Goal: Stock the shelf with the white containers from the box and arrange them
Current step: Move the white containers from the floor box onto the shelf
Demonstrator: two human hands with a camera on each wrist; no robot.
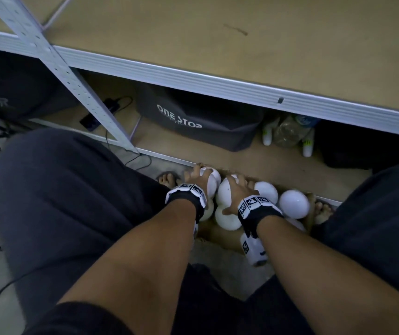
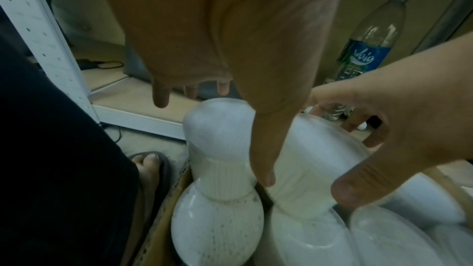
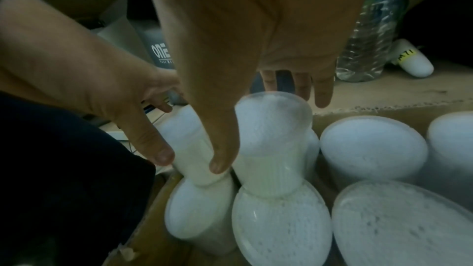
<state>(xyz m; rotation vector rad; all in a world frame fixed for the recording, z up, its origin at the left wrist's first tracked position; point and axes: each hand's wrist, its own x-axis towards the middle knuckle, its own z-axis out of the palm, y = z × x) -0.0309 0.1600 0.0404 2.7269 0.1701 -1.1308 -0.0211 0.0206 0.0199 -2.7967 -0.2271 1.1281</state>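
Observation:
Several white containers with ribbed caps fill a cardboard box (image 3: 151, 211) on the floor between my knees. Two of them stand higher than the rest. My left hand (image 1: 194, 178) reaches over the left one (image 2: 217, 139), thumb on its near side and fingers past its rounded end, gripping it. Beside it, my right hand (image 1: 235, 189) grips the right one (image 3: 274, 128) the same way. Other containers (image 3: 371, 149) lie packed to the right, domed ends up. The box's lower part is hidden by my arms.
The brown upper shelf board (image 1: 217, 32) runs across above, its white upright (image 1: 56, 66) at the left. On the lower shelf (image 1: 217, 153) sit a grey "ONE STOP" bag (image 1: 193, 117), a water bottle (image 1: 290, 129), small white bottles (image 1: 307, 147) and a cabled device (image 1: 89, 122).

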